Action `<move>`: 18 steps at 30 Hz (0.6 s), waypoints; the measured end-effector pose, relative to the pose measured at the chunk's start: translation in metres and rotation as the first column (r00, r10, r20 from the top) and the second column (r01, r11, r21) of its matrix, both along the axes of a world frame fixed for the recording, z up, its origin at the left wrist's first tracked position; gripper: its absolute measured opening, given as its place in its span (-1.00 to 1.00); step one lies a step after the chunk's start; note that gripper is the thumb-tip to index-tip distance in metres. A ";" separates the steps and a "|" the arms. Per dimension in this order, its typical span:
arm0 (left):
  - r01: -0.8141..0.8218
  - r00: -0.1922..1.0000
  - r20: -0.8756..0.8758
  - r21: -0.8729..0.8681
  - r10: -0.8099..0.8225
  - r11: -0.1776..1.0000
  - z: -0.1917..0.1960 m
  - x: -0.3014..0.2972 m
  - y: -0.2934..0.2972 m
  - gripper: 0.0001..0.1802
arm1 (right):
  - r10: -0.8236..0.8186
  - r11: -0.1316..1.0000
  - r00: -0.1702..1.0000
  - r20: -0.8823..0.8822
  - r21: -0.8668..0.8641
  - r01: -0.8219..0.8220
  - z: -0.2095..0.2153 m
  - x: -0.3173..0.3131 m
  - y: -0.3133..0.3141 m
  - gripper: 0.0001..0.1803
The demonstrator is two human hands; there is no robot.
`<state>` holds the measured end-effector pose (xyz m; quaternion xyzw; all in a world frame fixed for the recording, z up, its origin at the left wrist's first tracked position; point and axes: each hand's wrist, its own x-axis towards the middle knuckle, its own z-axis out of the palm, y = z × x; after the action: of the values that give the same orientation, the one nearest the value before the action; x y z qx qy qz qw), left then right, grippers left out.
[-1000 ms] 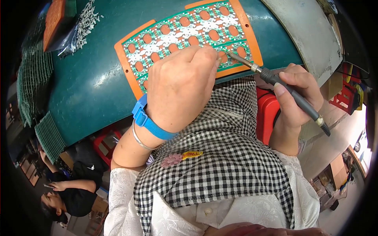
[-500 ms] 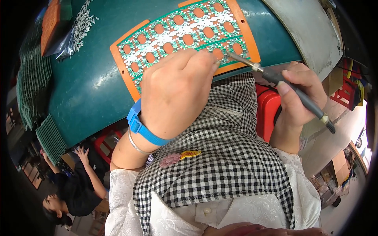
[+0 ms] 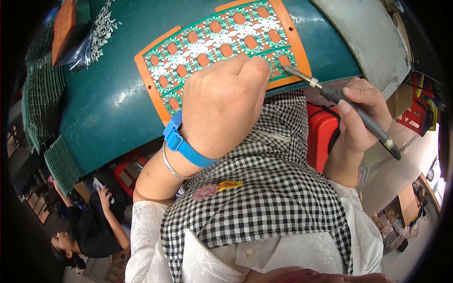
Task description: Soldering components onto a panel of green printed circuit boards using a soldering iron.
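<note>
The circuit board point(image 3: 226, 37) lies on the orange tray point(image 3: 299, 54). Over the tray's near right, steady the soldering iron point(image 3: 331, 92) gripped by the right hand point(image 3: 363, 115); what the curled left hand point(image 3: 224, 101) holds, I cannot tell.

Black-and-white checked apron point(image 3: 264, 203), white sleeves point(image 3: 147, 240), blue wristband point(image 3: 196, 155), silver bangle point(image 3: 168, 165)

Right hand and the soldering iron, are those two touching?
Touching. The head view shows the right hand gripping the soldering iron, its grey handle running between thumb and fingers.
</note>
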<state>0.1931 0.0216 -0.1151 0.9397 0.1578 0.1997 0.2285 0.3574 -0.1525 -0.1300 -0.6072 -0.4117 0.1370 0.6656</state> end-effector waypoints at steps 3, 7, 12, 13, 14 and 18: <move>0.003 1.000 -0.022 -0.005 -0.003 1.000 0.001 0.000 0.000 -0.91 | 0.003 1.000 1.000 0.001 -0.019 -0.003 0.001 0.001 0.000 -0.80; 0.004 1.000 -0.028 -0.005 -0.004 1.000 0.002 0.000 -0.001 -0.91 | 0.003 1.000 1.000 0.006 -0.029 -0.003 0.002 0.001 0.001 -0.80; 0.013 0.999 -0.046 0.000 -0.013 1.000 0.001 0.001 0.000 -0.92 | 0.008 0.999 1.000 0.021 -0.031 -0.008 0.003 0.001 0.001 -0.80; 0.013 0.999 -0.046 0.000 -0.013 1.000 0.000 0.002 0.000 -0.92 | 0.024 0.999 0.999 0.043 -0.036 -0.022 0.004 0.002 0.001 -0.80; 0.026 0.999 -0.031 0.004 -0.026 1.000 -0.001 0.002 0.000 -0.92 | 0.038 0.998 0.997 0.065 -0.042 -0.035 0.004 0.002 0.001 -0.81; 0.061 0.998 0.015 -0.011 -0.060 0.998 -0.001 0.000 0.001 -0.91 | 0.028 0.998 0.998 0.053 -0.063 -0.025 0.005 0.002 -0.001 -0.81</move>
<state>0.1927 0.0223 -0.1165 0.9412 0.1288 0.1986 0.2410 0.3595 -0.1536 -0.1254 -0.6258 -0.4332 0.1422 0.6329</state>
